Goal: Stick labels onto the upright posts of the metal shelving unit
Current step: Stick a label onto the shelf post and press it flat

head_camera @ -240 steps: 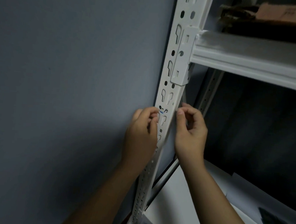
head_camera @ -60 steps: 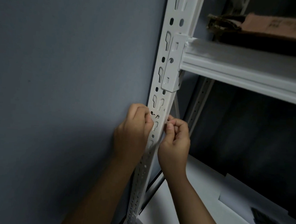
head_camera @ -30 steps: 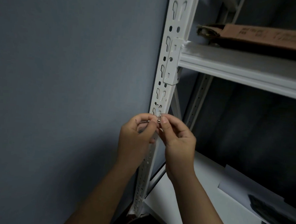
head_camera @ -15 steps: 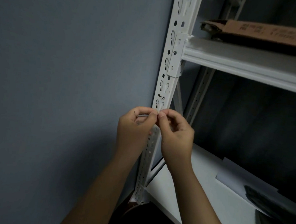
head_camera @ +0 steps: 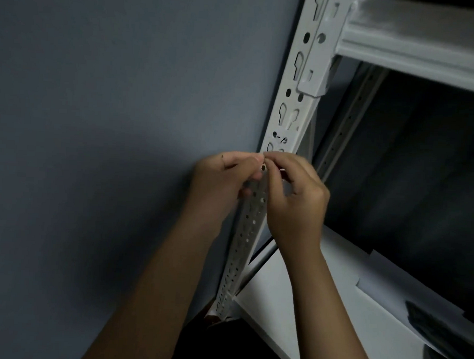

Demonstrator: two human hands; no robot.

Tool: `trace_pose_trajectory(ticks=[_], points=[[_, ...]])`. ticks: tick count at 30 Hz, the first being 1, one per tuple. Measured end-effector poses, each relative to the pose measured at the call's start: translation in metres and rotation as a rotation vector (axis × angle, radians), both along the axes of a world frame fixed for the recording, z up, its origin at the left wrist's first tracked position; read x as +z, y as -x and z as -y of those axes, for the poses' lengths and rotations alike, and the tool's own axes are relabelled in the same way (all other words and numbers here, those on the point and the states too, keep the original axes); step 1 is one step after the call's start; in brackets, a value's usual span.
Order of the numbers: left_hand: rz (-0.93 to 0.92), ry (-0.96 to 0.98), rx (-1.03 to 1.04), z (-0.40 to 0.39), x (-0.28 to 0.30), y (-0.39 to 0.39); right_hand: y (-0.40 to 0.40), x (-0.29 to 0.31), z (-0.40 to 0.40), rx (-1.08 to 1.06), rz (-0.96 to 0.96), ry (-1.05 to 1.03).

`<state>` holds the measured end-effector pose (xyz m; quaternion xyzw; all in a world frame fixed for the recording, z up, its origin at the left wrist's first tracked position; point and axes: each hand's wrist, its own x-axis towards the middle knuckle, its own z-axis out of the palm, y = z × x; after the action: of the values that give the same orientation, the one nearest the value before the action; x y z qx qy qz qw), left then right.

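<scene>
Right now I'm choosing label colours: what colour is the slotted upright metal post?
White slotted upright metal post, clearest in the head view.

There is one view only, from a camera on the person's head, looking forward and slightly down, close against the white perforated metal upright post where it stands beside the plain grey wall.
</scene>
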<state>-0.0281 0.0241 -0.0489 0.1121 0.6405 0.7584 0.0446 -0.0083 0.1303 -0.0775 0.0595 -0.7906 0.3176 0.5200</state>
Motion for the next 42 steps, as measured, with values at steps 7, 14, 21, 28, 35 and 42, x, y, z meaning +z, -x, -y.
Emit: trace_pose_trajectory(ticks=[7,14,21,28,35,42], points=[[0.052,0.050,0.014,-0.015,0.004,0.015,0.009,0.011,-0.024,0.201,0.105,0.212],[-0.079,0.147,-0.003,-0.026,0.017,0.015,0.013,0.018,-0.027,0.102,0.127,0.276],[-0.513,0.337,0.416,-0.039,0.005,0.021,0.021,0.021,-0.016,0.096,-0.004,0.690],[-0.513,0.390,0.499,-0.053,-0.008,0.028,0.027,0.016,-0.017,0.266,-0.004,0.888],[-0.479,0.340,0.540,-0.059,-0.012,0.031,0.022,0.016,-0.016,0.334,0.048,0.908],[-0.445,0.322,0.570,-0.063,-0.011,0.031,0.021,0.015,-0.018,0.353,0.069,0.899]])
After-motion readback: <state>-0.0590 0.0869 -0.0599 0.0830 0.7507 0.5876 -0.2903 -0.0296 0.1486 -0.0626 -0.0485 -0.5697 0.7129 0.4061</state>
